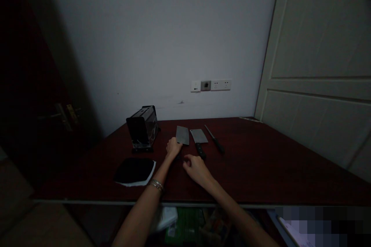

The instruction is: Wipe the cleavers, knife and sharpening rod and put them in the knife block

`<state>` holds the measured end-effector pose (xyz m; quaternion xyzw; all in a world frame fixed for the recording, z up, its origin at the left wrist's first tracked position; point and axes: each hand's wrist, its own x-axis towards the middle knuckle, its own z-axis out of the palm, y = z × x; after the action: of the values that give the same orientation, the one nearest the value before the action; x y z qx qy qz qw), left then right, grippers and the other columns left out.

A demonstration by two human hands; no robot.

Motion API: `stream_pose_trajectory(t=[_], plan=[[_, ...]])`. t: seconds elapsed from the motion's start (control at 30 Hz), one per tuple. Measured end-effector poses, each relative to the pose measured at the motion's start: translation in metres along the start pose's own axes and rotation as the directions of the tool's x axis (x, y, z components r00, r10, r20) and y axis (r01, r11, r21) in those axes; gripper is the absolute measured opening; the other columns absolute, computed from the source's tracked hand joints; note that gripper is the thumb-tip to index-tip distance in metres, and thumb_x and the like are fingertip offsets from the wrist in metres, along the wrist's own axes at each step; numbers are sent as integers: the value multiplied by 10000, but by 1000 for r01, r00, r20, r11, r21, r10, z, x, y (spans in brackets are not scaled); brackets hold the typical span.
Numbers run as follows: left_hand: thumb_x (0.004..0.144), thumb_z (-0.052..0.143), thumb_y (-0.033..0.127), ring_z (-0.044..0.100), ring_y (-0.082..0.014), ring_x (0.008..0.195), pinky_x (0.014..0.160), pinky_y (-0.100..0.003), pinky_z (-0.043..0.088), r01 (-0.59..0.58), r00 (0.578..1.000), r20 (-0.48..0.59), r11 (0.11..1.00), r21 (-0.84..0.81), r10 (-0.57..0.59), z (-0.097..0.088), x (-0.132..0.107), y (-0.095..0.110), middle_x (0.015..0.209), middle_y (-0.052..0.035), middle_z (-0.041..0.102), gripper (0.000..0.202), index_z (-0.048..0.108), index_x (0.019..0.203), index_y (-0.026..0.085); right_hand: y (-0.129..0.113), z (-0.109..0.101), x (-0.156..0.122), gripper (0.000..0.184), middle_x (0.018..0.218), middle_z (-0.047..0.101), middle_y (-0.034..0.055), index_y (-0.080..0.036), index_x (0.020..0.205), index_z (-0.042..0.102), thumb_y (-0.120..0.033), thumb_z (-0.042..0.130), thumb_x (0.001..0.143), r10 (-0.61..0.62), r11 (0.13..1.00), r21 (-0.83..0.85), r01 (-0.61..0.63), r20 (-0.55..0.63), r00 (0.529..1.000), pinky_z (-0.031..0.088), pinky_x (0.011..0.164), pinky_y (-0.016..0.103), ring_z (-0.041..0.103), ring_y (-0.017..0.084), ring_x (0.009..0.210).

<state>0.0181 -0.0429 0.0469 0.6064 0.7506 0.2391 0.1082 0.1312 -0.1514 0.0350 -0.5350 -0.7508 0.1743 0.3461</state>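
Observation:
My left hand (173, 148) is closed around the handle end of a cleaver whose wide grey blade (182, 135) points away from me on the table. My right hand (196, 166) is just to its right, fingers curled in; whether anything is inside them is hidden. Beyond that hand lies a second cleaver (199, 136) with a black riveted handle, close to the fingers but apart from the first blade. Further right, a sharpening rod (214, 139) with a dark handle lies slanted.
A black-ended knife block (142, 128) with clear sides stands at the left back. Nearer me is a flat black pad with a white edge (135, 171). All rest on the dark red table (275, 170). Wall sockets (220, 85) sit behind; several items fill the space below the front edge.

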Motion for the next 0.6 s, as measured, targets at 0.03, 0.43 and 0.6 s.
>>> stream_pose_trajectory(t=[0.03, 0.43, 0.6], plan=[[695, 602, 302, 598, -246, 973, 724, -270, 438, -21, 1000, -11, 1000, -10, 21, -3, 1, 1, 1032, -143, 637, 292, 588, 955, 172, 1, -1, -1, 297, 736, 678, 70, -128, 1011, 632, -201, 468, 774, -2, 1000, 17, 2, -8, 1000, 408, 612, 212, 625, 157, 673], [729, 566, 251, 612, -206, 913, 722, -245, 408, -206, 942, -297, 966, -153, 154, -31, -4, 7, 978, -89, 653, 339, 481, 1052, 194, 6, 22, 18, 358, 758, 599, 40, -104, 1059, 536, -265, 435, 756, 150, 741, 652, -160, 72, 986, 441, 380, 216, 553, 110, 502], [728, 556, 262, 607, -194, 884, 703, -249, 401, -287, 898, -394, 940, -185, 197, -28, -11, 10, 969, -62, 647, 302, 477, 1015, 210, -1, 39, 33, 410, 849, 559, 54, -110, 1092, 479, -295, 485, 725, 185, 632, 760, -151, 41, 982, 526, 420, 251, 600, 129, 609]])
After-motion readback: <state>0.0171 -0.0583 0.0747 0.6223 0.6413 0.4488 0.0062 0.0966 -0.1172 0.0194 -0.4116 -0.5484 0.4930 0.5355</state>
